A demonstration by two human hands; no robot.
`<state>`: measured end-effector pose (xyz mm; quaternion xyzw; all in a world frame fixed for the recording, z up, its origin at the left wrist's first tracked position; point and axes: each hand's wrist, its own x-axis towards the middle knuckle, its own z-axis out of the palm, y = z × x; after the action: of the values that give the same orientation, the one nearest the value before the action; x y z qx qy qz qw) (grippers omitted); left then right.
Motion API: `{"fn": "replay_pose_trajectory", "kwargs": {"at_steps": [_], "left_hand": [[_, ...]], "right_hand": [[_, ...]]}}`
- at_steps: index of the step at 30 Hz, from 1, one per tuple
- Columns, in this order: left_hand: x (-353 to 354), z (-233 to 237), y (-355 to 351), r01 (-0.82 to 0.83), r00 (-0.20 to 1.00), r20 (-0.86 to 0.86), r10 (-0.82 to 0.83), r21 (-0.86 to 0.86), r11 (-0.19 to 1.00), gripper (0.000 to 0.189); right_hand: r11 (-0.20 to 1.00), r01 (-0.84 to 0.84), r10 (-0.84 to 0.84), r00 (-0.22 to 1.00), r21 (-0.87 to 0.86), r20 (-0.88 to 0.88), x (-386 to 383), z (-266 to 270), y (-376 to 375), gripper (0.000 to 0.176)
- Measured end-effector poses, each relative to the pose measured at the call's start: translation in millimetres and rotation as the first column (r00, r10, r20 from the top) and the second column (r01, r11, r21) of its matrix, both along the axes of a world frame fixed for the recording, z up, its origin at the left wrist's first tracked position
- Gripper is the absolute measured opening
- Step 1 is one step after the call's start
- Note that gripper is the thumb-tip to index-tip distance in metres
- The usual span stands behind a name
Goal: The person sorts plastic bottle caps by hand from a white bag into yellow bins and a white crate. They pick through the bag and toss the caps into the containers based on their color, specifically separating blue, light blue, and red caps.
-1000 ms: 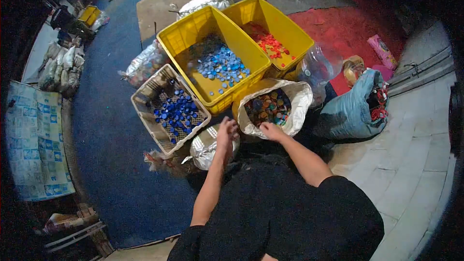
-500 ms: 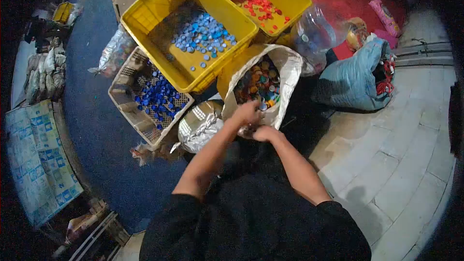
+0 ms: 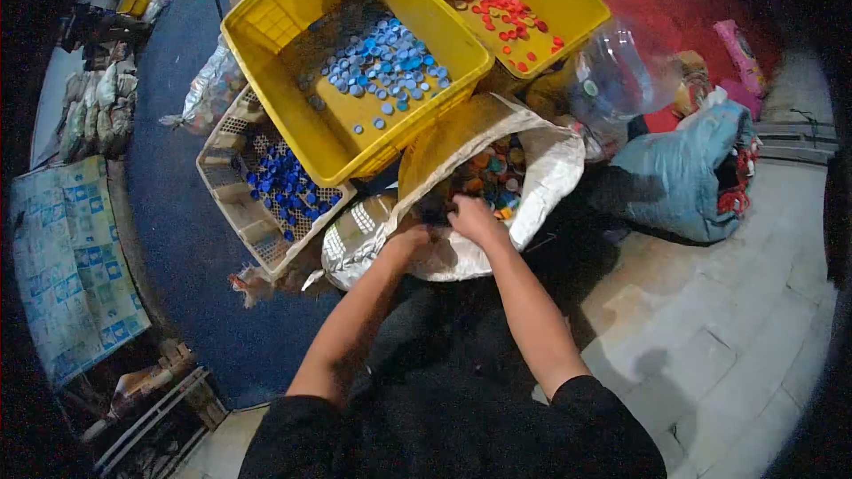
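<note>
A white woven sack (image 3: 555, 168) stands in front of me with its mouth spread wide. Mixed coloured bottle caps (image 3: 497, 173) fill the inside. My left hand (image 3: 411, 241) is at the sack's near left edge, and its fingers are hidden in shadow inside the mouth. Just to its right, my right hand (image 3: 477, 220) reaches over the near rim. The fingers of that hand are curled in close to the caps; what they hold, if anything, is hidden.
Behind the sack, one yellow crate (image 3: 293, 137) holds light blue caps and another yellow crate (image 3: 568, 22) holds red ones. A beige mesh basket (image 3: 231, 190) contains dark blue caps. On the right lie a clear plastic bag (image 3: 612, 79) and a stuffed blue sack (image 3: 679, 168).
My left hand has dropped lower at the sack's left side, while my right hand has moved up and inside. The sack's mouth is pulled wider, and the camera view has shifted slightly.
</note>
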<state>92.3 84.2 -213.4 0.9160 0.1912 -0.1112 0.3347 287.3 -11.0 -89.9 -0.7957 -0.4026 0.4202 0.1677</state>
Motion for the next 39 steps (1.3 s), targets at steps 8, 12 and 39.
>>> {"fn": "replay_pose_trajectory", "kwargs": {"at_steps": [8,12,39], "left_hand": [[53.8,87.6,28.1,-0.065,0.9,-0.436,0.0,-0.135,0.989,0.039],[73.7,116.9,26.7,-0.209,0.855,-0.509,0.099,-0.164,0.964,0.045],[112.7,0.5,9.5,-0.41,0.908,-0.034,0.417,0.13,0.903,0.032]], "right_hand": [[0.998,-0.026,0.044,0.952,-0.062,0.304,-25.0,-133.6,18.9,0.028],[0.962,0.028,0.044,0.966,-0.273,0.255,-18.3,-121.0,11.7,0.023],[0.221,0.871,-0.493,-0.289,-0.439,-0.821,41.8,-34.9,-84.3,0.008]]}}
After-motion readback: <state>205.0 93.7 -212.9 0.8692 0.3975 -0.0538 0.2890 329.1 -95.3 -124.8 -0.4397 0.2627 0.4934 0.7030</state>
